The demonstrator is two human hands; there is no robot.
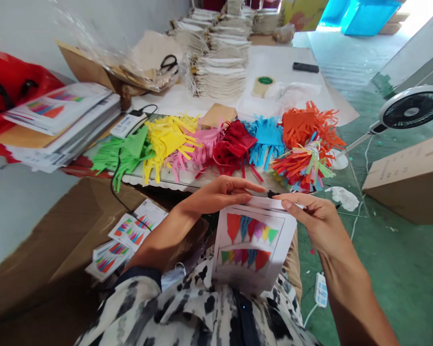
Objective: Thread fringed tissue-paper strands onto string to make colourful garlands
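My left hand [216,193] and my right hand [312,216] both pinch the top edge of a white printed card [250,245] with coloured pennant pictures, held upright against my lap. Just beyond the card, on the table edge, lie piles of fringed paper: green [124,151], yellow [168,139], pink [202,144], red [234,146], blue [265,139] and orange [310,122]. A mixed-colour bundle [303,166] sits at the right end, nearest my right hand.
More printed cards [130,235] lie on a brown box at lower left. A stack of printed sheets [61,120] rests at left. Stacked cloth bags [220,62], scissors [169,62], a tape roll [264,84] and a remote [306,67] are farther back. A fan [411,108] and a cardboard box [411,178] stand at right.
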